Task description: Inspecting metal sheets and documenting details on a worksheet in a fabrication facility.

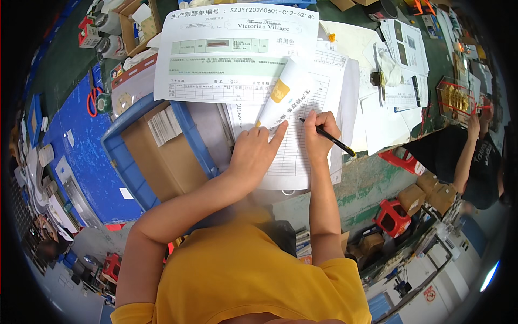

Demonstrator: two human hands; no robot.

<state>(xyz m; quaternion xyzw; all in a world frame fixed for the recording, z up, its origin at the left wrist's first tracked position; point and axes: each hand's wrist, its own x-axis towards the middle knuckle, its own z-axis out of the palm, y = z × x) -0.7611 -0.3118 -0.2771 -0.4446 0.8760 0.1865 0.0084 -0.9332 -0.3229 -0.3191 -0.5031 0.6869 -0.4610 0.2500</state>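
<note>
My right hand (322,135) grips a black pen (340,144), its tip at the upper part of a lined paper form (291,159). Flat on that form lies my left hand (252,154), fingers apart, with the index finger stretched toward the pen tip. Just beyond the left fingertips a white curled strip of paper with a yellow patch (280,90) slants up across the sheets. Farther off, a large printed sheet with pale green bands (226,69) covers part of the papers beneath. What the left fingertips press on is partly hidden.
Left of the papers stands a blue plastic tray (120,132) with cardboard and a stack of small white cards (164,127). Red-handled scissors (93,100) lie beyond it. Loose papers (380,121) and a marker (416,90) lie right. A co-worker's hand (474,127) is by a red-edged basket.
</note>
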